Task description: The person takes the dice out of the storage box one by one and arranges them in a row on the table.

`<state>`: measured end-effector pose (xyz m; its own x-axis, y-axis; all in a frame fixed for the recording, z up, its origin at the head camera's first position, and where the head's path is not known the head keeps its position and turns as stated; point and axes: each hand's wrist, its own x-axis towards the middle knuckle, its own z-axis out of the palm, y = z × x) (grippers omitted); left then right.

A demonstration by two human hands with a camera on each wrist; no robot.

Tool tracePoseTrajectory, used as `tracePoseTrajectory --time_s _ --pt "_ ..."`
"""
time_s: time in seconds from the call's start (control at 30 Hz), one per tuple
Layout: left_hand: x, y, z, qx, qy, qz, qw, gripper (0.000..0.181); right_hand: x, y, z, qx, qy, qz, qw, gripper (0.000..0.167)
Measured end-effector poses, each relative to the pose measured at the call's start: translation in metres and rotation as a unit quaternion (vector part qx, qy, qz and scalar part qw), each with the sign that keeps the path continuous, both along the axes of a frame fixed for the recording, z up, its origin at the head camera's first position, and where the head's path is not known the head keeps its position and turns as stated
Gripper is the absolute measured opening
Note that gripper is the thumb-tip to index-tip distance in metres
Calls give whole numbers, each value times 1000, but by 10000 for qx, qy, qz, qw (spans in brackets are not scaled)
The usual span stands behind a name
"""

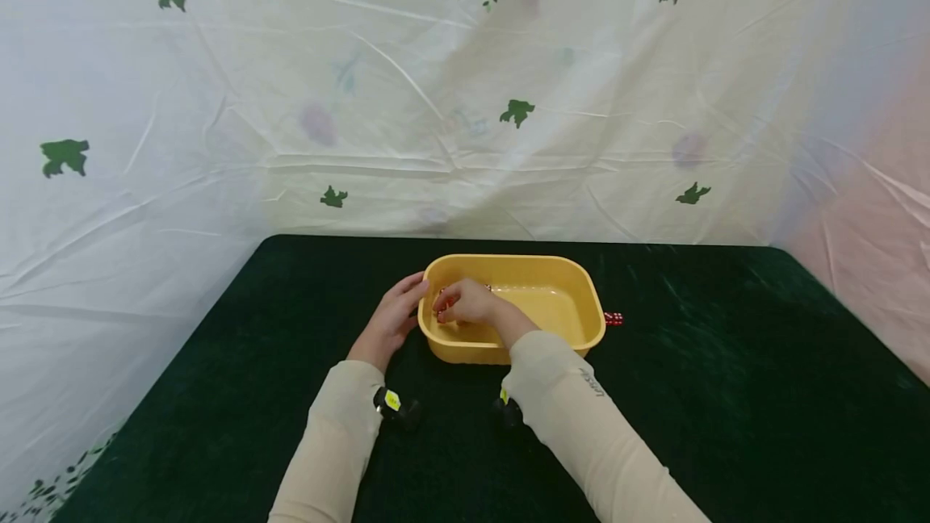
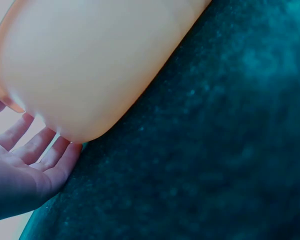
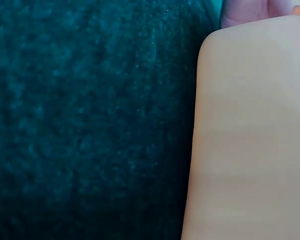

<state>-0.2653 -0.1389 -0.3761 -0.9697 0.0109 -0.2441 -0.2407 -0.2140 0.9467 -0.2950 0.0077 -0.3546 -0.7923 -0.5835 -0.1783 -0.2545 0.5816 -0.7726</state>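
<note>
Red dice (image 1: 441, 317) in yellow tub (image 1: 559, 305), L end. R hand (image 1: 472, 303) reaches in over them, fingers bent down; can't tell if gripping any. L hand (image 1: 395, 316) on tub's L end, fingers loosely spread vs. outer wall. Other dice (image 1: 614, 319) just outside R end. Tub approx. mid-width on bench (image 1: 726, 394), nr far edge.

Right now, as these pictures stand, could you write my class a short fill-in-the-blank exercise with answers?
1. In the head view, the basin is coloured ____.
2. The hand reaching inside it is the person's ____ one.
3. The dice outside it are red with ____ dots.

Missing words: yellow; right; white.
</note>
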Motion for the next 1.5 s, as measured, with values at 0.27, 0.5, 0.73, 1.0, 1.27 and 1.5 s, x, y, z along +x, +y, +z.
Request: tracePoseTrajectory --time_s 0.27,0.5,0.73,1.0,1.27,1.5 --pt "2 -1 2 -4 -34 27 10000 36 1 -1 -1 231 249 101 9994 11" --pt "1 -1 2 2 -57 41 10000 37 2 -1 -1 502 346 160 9980 11" --pt "2 -1 0 -58 106 65 9999 37 1 0 -1 754 579 291 9950 11" --pt "4 1 2 -90 270 21 9996 41 1 2 -2 928 798 257 9922 11" --pt "0 0 0 -18 50 -13 10000 36 1 4 0 1133 963 284 9885 13" --pt "1 0 1 -51 73 -37 10000 39 0 8 8 1062 953 249 9895 12"
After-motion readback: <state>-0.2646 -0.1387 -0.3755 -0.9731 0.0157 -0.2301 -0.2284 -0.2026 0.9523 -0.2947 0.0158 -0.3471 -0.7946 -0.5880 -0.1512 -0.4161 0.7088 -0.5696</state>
